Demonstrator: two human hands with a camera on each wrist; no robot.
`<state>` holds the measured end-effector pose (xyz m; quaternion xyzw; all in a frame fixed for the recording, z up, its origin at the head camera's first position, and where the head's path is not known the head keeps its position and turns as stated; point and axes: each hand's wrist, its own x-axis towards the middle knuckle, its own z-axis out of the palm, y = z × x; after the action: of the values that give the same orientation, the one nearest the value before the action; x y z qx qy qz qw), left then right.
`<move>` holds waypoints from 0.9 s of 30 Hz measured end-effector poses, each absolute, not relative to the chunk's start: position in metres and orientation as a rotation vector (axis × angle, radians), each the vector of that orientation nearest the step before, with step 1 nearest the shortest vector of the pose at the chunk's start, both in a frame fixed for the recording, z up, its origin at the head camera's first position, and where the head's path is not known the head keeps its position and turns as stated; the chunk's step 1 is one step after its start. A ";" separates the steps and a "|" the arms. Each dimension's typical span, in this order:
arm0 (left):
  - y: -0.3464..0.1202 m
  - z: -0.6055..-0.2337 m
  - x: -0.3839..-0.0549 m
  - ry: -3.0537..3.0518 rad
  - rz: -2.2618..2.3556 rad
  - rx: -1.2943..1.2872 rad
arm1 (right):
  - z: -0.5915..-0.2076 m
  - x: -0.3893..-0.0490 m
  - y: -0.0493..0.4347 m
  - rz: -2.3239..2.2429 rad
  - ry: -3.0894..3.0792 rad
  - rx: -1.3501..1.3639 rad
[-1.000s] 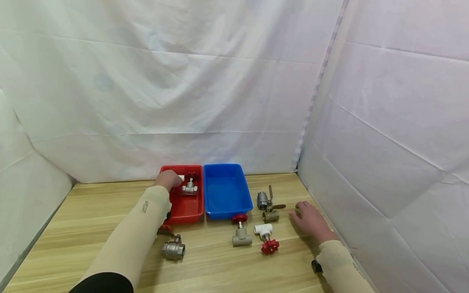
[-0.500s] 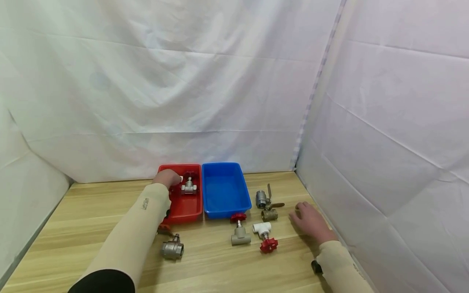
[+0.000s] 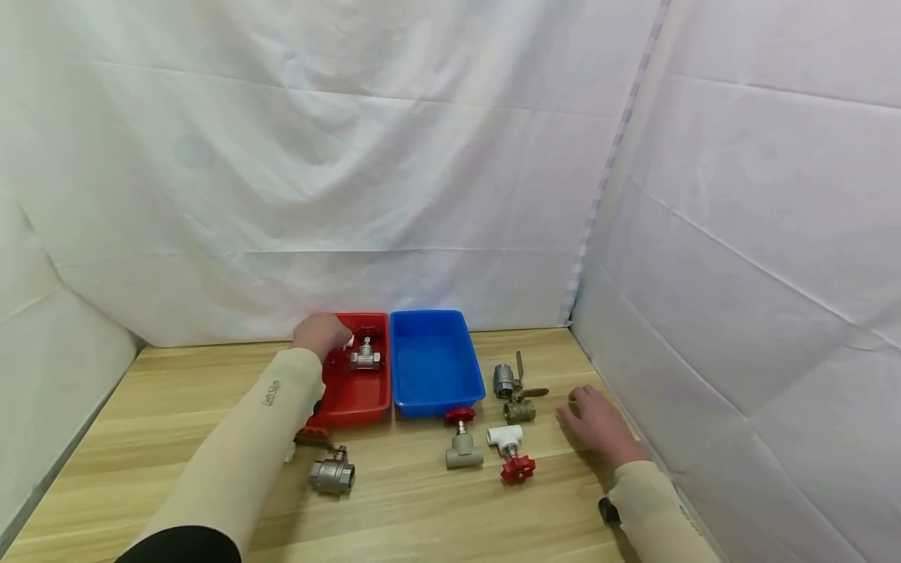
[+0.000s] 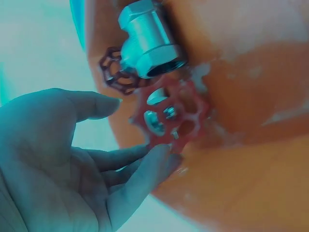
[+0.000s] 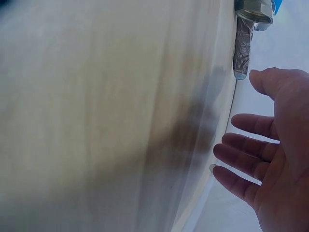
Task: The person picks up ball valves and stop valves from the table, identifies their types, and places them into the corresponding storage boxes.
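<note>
My left hand [image 3: 320,335] is over the left side of the red tray [image 3: 360,412]. In the left wrist view, its fingertips touch the underside of a valve's red handwheel [image 4: 188,113], while the thumb stands apart from the wheel. A white bit of that valve [image 3: 349,342] shows beside the hand in the head view; the rest is hidden. To its right in the tray lies a steel valve [image 3: 365,359] with a dark red handwheel. My right hand [image 3: 597,422] rests at the table's right side, fingers loosely spread, holding nothing. Nearest to it is a brass ball valve [image 3: 518,411].
A blue tray [image 3: 436,375] adjoins the red one. On the wooden table lie a silver ball valve [image 3: 503,381], a beige tee valve [image 3: 464,455], a white tee valve [image 3: 507,439] and a large steel ball valve [image 3: 332,475]. White curtains stand behind and to the right.
My left hand has lifted slightly over the red tray. A white piece by the left sleeve and more of the large ball valve's handle now show. The right hand has stayed put.
</note>
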<state>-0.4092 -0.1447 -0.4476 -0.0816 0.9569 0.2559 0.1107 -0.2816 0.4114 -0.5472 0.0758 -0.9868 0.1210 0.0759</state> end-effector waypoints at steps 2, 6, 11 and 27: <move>-0.148 -0.440 -0.405 2.844 0.717 -0.213 | -0.545 -0.281 0.409 0.370 -2.962 0.230; -0.158 -0.421 -0.390 2.910 0.715 -0.098 | -0.538 -0.281 0.404 0.356 -2.972 0.243; -0.171 -0.402 -0.367 2.941 0.810 0.060 | -0.532 -0.285 0.404 0.333 -2.986 0.262; -0.229 -0.417 -0.310 2.983 0.998 0.364 | -0.533 -0.283 0.420 0.318 -3.006 0.226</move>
<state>-0.3103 -0.2285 -0.4165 0.1150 0.9419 0.3152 -0.0128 -0.2832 0.4201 -0.5333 0.0745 -0.9902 0.1048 0.0550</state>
